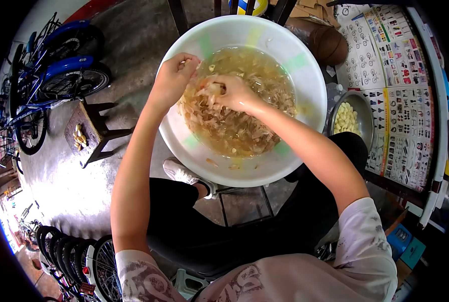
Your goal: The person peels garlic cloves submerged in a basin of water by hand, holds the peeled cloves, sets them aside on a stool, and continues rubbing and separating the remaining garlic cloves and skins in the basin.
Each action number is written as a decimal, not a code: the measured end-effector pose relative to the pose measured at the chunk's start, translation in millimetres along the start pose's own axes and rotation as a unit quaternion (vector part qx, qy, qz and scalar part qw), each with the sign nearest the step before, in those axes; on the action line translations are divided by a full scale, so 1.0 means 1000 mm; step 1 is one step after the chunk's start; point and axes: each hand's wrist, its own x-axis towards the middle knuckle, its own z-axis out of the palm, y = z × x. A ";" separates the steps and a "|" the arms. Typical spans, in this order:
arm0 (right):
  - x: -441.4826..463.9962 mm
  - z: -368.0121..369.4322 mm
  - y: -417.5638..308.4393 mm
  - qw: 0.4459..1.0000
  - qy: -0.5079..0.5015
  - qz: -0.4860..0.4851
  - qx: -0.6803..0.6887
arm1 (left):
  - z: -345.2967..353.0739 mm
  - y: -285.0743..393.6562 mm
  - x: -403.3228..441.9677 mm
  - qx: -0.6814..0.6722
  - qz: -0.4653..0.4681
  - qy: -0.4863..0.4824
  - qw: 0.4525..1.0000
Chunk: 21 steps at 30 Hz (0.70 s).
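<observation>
the wet, papery skins lie in water inside the white basin, and the right hand, curled around a clump of them, should squeeze lightly, low down, while the left hand, whose grip i cannot make out, should pick beside it.

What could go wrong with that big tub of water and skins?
The tub holds water and loose skins, so a bump might slop some onto the shoe near it.

The right knee looks very close to the metal bowl, so a careless move might tip it and spill the cloves.

The right hand is in among the wet skins, so slippery bits might drop and splash.
</observation>
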 end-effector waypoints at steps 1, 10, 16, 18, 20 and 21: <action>-0.002 -0.003 0.006 0.997 0.051 -0.034 -0.047 | 0.000 0.000 0.000 0.000 0.001 0.001 1.000; -0.037 -0.038 -0.020 0.933 0.058 0.149 0.322 | 0.009 -0.013 -0.009 0.017 0.008 -0.058 0.998; -0.053 -0.042 -0.026 0.918 0.091 0.136 0.363 | 0.035 0.003 -0.034 -0.027 0.002 -0.091 0.995; -0.055 -0.042 -0.027 0.931 0.084 0.125 0.331 | 0.039 0.004 -0.037 -0.016 -0.014 -0.098 0.995; -0.055 -0.041 -0.028 0.931 0.084 0.122 0.332 | 0.043 0.002 -0.039 -0.053 -0.024 -0.084 0.995; -0.055 -0.041 -0.029 0.932 0.083 0.118 0.331 | 0.045 0.003 -0.040 -0.052 -0.027 -0.082 0.995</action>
